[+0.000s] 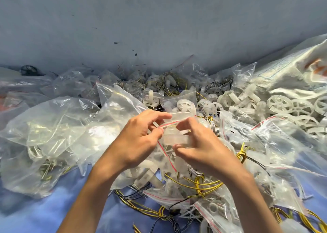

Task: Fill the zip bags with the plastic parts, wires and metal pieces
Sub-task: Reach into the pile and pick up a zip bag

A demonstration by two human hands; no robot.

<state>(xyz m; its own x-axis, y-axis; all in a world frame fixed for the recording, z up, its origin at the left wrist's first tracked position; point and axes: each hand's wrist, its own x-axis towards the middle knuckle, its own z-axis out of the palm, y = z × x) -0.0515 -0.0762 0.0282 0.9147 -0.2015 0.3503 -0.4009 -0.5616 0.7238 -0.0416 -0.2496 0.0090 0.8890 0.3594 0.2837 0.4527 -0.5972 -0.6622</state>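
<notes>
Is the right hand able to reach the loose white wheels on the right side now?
Probably not at once: the right hand pinches the zip bag. The wheels lie uncovered, so the way looks free.

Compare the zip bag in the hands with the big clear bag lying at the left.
The zip bag is pinched between the left hand and the right hand; the big bag lies untouched. The zip bag is much smaller than the big bag. The zip bag bears a red strip at its mouth; the big bag shows none. Both are clear, crumpled plastic.
</notes>
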